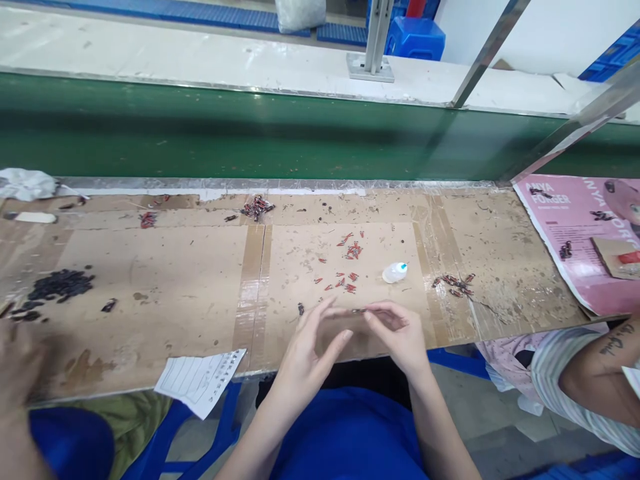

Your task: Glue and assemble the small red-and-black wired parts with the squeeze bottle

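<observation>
Small dark thin part (358,311), lying roughly level, pinched between fingertips of left hand (311,347) and right hand (400,337), just above cardboard-covered bench edge.

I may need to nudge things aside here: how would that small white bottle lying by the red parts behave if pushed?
The small white bottle lies on its side, so it would probably roll. It looks like light plastic, likely sliding easily on the taped cardboard bench and perhaps scattering the red parts beside it.

A workbench (165,267) is covered in taped-down brown cardboard, pretty scuffed and stained. Right behind it a green conveyor belt (250,130) is run across the whole width, edged by a white ledge (175,57). Metal posts (377,33) are bolted onto that ledge. Blue crates (415,37) are stacked at the back, and grey floor (470,400) is seen below.
</observation>
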The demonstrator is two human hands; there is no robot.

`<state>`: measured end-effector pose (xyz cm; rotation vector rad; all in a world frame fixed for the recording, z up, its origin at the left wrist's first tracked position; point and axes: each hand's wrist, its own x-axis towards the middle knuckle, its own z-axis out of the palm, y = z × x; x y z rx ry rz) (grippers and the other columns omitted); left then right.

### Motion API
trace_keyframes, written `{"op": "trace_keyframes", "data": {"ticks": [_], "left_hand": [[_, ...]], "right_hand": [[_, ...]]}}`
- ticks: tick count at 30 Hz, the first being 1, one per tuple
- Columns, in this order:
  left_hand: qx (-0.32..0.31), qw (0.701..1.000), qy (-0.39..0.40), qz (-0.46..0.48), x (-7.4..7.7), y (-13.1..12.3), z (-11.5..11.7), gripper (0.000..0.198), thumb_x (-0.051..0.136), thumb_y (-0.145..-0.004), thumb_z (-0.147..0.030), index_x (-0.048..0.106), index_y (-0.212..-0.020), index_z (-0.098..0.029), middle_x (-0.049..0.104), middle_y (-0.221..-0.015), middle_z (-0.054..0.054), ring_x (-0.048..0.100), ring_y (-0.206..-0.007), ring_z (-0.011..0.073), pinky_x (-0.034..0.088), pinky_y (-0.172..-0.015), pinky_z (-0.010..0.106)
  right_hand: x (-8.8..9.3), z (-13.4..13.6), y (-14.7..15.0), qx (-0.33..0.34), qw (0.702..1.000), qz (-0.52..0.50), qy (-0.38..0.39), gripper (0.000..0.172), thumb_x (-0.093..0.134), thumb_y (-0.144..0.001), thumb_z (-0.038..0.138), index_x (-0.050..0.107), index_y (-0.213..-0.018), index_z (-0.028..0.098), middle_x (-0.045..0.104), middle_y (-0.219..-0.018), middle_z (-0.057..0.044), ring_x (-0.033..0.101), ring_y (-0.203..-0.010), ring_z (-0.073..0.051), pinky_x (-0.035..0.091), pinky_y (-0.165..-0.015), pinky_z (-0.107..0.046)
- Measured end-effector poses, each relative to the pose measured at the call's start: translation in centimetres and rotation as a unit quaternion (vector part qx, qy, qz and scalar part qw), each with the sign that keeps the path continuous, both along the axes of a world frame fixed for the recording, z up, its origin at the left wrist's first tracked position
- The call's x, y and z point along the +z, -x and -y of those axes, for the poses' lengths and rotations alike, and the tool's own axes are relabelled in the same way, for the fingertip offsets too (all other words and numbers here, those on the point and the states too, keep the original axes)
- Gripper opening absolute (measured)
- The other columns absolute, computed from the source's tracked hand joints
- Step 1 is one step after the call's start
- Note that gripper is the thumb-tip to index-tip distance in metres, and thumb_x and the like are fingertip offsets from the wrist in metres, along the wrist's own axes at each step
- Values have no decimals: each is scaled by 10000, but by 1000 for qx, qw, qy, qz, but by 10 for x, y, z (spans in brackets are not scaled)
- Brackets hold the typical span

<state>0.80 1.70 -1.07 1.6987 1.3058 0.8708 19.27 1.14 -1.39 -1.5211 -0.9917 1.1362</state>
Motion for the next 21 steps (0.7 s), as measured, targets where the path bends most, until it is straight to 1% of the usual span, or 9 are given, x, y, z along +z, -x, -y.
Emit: {"op": "trace_keyframes", "data": {"ticks": [1, 3, 6, 8, 10, 11, 15, 18, 21], "left_hand": [[12, 1000, -13, -12, 0, 4, 0, 417, 553, -926, -372, 509, -1323, -252, 707, -1137, 68, 627, -1149, 235, 501, -988, 405], [59, 995, -53, -55, -4, 16, -2, 351, 535, -934, -383, 568, -1258, -253, 696, -1156, 71, 614, -1137, 240, 489, -979, 414], [149, 972, -108, -145, -17, 33, -11, 283, 513, -928, -456, 673, -1034, -248, 717, -1024, 59, 623, -1013, 256, 495, -904, 414], [179, 957, -113, -198, -25, 37, -18, 328, 498, -920, -507, 684, -940, -237, 720, -939, 60, 626, -939, 263, 496, -849, 408], [177, 949, -92, -242, -31, 36, -23, 348, 524, -897, -538, 679, -878, -226, 718, -887, 68, 630, -888, 270, 496, -789, 395], [169, 947, -76, -263, -32, 33, -25, 340, 555, -878, -541, 673, -861, -222, 715, -865, 71, 633, -873, 275, 495, -761, 388], [136, 943, -26, -303, -35, 27, -29, 207, 642, -844, -428, 654, -828, -221, 700, -804, 58, 648, -819, 276, 483, -688, 365], [121, 954, -25, -272, -37, 28, -29, 142, 566, -887, -317, 670, -866, -223, 720, -853, 58, 666, -802, 260, 486, -681, 355], [93, 979, -51, -174, -39, 29, -28, 237, 483, -927, -297, 693, -1019, -237, 732, -976, 62, 682, -874, 236, 510, -737, 347]], "right_hand": [[-3, 2, -13, -35, 999, 40, -4, 196, 749, -707, 383, 749, -777, 200, 777, -791, -83, 737, -726, -229, 613, -735, -374], [-10, 5, -42, -129, 982, 136, -9, 250, 723, -722, 418, 749, -815, 187, 778, -825, -103, 736, -755, -251, 604, -768, -416], [-17, 5, -79, -239, 924, 298, -24, 322, 673, -755, 448, 755, -888, 167, 771, -928, -137, 723, -805, -285, 574, -829, -487], [-18, 2, -90, -258, 876, 401, -65, 341, 663, -774, 450, 756, -942, 169, 754, -1031, -152, 690, -968, -326, 519, -928, -536], [-18, -3, -87, -228, 854, 454, -112, 372, 677, -784, 475, 745, -1007, 185, 733, -1097, -146, 631, -1091, -337, 475, -986, -548], [-19, -6, -81, -198, 858, 456, -126, 403, 687, -784, 499, 735, -1043, 194, 725, -1107, -140, 614, -1108, -331, 474, -987, -541], [-28, -21, -53, -94, 910, 385, -123, 519, 706, -761, 580, 688, -1119, 205, 703, -1095, -131, 603, -1054, -304, 510, -915, -499], [-37, -32, -41, -91, 933, 333, -105, 455, 696, -770, 564, 672, -1054, 209, 693, -1071, -130, 591, -1057, -302, 498, -911, -493], [-39, -37, -36, -111, 961, 236, -91, 388, 713, -768, 501, 612, -1005, 211, 691, -1066, -122, 622, -1030, -278, 496, -909, -470]]}}
